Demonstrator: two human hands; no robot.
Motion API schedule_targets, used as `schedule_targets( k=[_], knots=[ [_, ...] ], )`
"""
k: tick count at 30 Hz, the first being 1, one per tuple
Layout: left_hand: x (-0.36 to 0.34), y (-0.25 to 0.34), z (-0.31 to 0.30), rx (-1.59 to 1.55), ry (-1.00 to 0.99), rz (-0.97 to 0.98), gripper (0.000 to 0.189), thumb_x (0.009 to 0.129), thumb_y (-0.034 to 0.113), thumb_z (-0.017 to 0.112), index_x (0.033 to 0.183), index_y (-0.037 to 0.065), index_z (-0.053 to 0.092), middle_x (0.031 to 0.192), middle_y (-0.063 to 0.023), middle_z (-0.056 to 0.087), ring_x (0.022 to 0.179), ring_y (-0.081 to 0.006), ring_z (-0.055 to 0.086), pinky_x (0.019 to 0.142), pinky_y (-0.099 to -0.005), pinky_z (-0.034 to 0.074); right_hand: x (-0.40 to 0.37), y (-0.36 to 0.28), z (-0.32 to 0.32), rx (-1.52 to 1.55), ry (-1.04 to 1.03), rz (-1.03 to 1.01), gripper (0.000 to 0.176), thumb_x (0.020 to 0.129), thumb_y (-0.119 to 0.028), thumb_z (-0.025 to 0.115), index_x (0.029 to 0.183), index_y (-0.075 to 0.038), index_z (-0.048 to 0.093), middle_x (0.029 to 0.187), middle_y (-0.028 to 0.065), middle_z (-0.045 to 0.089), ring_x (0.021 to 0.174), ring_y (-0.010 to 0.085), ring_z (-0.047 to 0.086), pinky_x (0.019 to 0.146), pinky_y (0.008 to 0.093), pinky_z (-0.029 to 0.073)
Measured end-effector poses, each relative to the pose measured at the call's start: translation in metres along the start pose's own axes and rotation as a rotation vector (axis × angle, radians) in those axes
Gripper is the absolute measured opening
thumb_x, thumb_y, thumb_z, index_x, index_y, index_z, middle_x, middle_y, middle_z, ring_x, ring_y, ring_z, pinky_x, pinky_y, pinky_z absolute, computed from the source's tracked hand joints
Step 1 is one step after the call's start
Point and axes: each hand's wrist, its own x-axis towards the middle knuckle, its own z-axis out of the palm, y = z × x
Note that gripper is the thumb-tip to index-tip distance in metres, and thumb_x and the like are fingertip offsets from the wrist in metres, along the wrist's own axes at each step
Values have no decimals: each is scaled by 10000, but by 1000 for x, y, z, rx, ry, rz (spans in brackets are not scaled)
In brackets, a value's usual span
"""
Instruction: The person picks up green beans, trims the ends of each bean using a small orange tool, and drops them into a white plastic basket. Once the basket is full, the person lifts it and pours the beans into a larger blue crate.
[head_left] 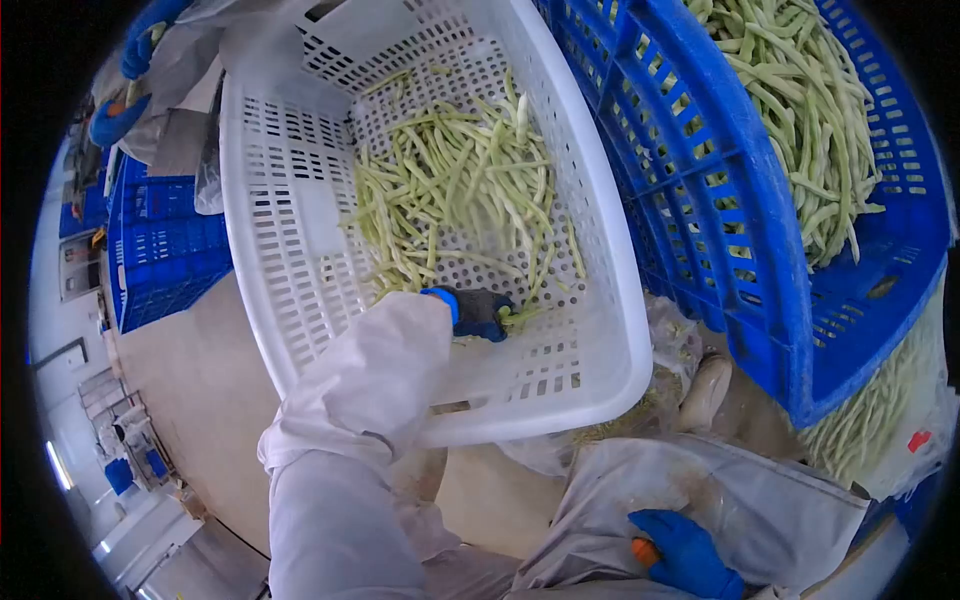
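Observation:
My left hand, in a dark glove with a blue cuff, is low inside the white crate. Its fingers are closed around green beans, whose ends stick out to the right. More loose green beans lie on the crate floor just beyond the hand. Near the bottom edge, my right hand, in a blue glove, is closed in front of the grey apron. Something orange shows at its fingers; too little is visible to name it.
A blue crate with a bean pile stands tilted at right, above a clear bag of beans. At left are stacked blue crates. A co-worker's blue-gloved hands show at upper left.

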Motion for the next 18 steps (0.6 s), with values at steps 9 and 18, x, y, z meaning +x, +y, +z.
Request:
schedule_targets(
  k=[9, 18],
  knots=[
    [-95, 24, -13, -592, 9, 71, 431, 820, 339, 610, 1132, 54, 531, 974, -46, 576, 904, -147, 550, 825, -328, 429, -17, 3, 14, -50, 75, -202, 357, 788, -149, 632, 1127, -68, 555, 1033, 144, 603, 928, 321, 587, 785, 391, 481],
    [-166, 91, 6, -822, 424, 287, 462, 852, 154, 593, 1264, -9, 461, 1137, -52, 571, 793, -111, 528, 733, -250, 447, -42, 2, 17, -174, 201, -369, 299, 826, -166, 551, 1091, -28, 558, 1027, 183, 595, 908, 347, 573, 774, 433, 465]
  ],
)
